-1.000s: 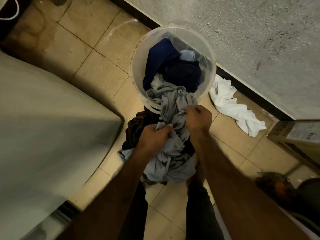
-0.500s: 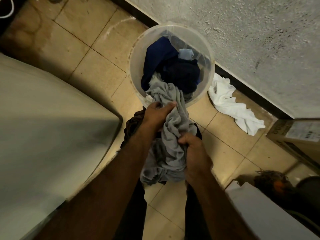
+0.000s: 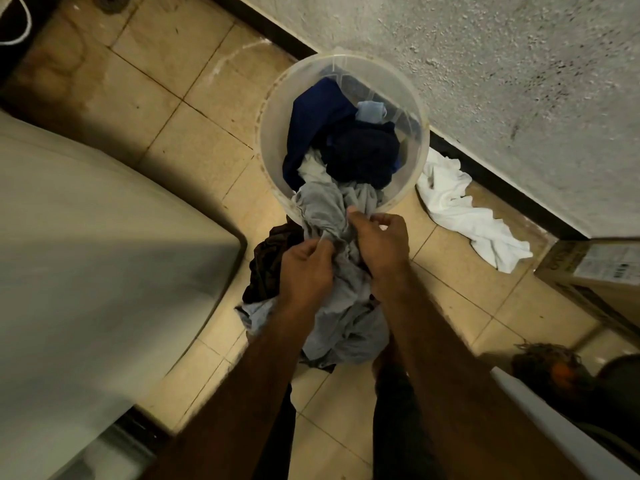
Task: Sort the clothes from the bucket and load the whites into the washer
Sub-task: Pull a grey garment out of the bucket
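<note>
Hands: right hand (image 3: 381, 244) is now reaching farther than before, left hand (image 3: 304, 271) nearer.
Grip: both are clutching grey cloth (image 3: 323, 211).
Laundry: grey cloth is trailing over bucket (image 3: 273, 116) near rim.

view: head | faces steeply down | close above bucket (image 3: 274, 136) | single view

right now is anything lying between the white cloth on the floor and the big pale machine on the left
Yes. The white cloth lies by the wall, right of the bucket. The bucket, the dark pile and the grey garment, gripped by the left hand and right hand, sit between it and the machine.
</note>
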`<act>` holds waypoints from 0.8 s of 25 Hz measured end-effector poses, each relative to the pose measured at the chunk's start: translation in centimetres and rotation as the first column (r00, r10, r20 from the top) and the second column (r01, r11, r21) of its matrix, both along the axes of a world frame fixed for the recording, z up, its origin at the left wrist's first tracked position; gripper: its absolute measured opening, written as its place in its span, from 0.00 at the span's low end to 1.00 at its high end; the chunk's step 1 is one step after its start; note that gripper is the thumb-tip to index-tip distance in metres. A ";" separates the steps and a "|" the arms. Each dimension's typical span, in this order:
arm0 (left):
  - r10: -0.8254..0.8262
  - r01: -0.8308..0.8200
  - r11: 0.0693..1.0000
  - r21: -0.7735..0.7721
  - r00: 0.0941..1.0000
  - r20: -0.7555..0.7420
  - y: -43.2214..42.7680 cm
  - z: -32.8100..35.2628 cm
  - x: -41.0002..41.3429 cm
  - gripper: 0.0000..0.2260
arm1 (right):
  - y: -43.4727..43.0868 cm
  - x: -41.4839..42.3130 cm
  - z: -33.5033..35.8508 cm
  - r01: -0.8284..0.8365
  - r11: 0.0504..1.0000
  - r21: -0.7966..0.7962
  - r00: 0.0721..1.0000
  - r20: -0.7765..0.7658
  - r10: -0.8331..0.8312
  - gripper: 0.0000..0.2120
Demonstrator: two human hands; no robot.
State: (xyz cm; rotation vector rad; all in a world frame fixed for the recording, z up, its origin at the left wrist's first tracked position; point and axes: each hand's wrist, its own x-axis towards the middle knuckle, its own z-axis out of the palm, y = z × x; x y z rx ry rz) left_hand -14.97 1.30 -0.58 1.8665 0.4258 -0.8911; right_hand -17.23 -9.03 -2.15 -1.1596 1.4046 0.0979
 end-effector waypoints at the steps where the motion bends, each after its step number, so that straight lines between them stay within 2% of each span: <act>1: 0.001 -0.001 1.000 -0.002 1.000 0.014 0.3 0.4 -0.6 0.15 | -0.2 0.7 -0.6 -0.038 0.999 -0.033 0.999 -0.038 0.037 0.27; 2: -0.016 0.017 1.000 -0.007 0.999 0.041 0.7 0.8 -1.1 0.16 | -0.4 1.3 -1.1 -0.116 0.990 -0.075 0.991 -0.073 0.111 0.34; 4: -0.059 0.062 0.997 -0.036 0.995 0.086 1.4 1.6 -2.1 0.17 | -1.0 2.2 -2.2 -0.223 0.972 -0.072 0.974 -0.067 0.218 0.37; 5: -0.063 0.067 0.997 -0.049 0.994 0.086 1.8 1.9 -2.5 0.17 | -1.2 2.5 -2.6 -0.268 0.962 -0.057 0.962 -0.072 0.263 0.35; 7: -0.016 0.020 0.998 -0.066 0.998 0.061 2.4 2.0 -2.7 0.15 | -1.5 2.5 -2.5 -0.371 0.924 -0.090 0.925 -0.119 0.360 0.23; 9: 0.055 -0.055 0.996 -0.073 0.998 0.006 2.8 1.9 -2.2 0.11 | -1.3 1.6 -2.2 -0.345 0.925 -0.158 0.936 -0.122 0.329 0.11; 11: 0.146 -0.150 0.984 -0.092 0.988 -0.055 2.6 1.7 -1.2 0.10 | -0.8 0.5 -1.1 -0.246 0.958 -0.145 0.969 -0.062 0.239 0.09; 12: 0.179 -0.184 0.980 -0.074 0.981 -0.072 2.1 1.4 -0.6 0.13 | -0.6 -0.2 -0.3 -0.215 0.972 -0.097 0.977 -0.019 0.214 0.09; 14: 0.192 -0.194 0.980 -0.029 0.979 -0.066 1.4 0.4 0.6 0.21 | 0.4 -1.6 1.0 -0.295 0.956 0.000 0.955 -0.016 0.295 0.09; 15: 0.171 -0.173 0.984 -0.043 0.984 -0.049 1.0 -0.1 1.4 0.23 | 1.0 -2.5 1.3 -0.296 0.955 0.026 0.955 -0.025 0.297 0.08; 17: 0.096 -0.105 0.989 -0.108 0.991 -0.088 0.4 -1.0 2.8 0.27 | 2.4 -3.9 1.4 -0.082 0.990 0.117 0.997 0.013 0.081 0.09; 20: -0.035 0.022 0.998 -0.064 0.974 -0.224 -0.6 -2.5 3.4 0.25 | 3.8 -6.1 2.0 -0.108 0.980 0.167 0.992 0.082 0.095 0.14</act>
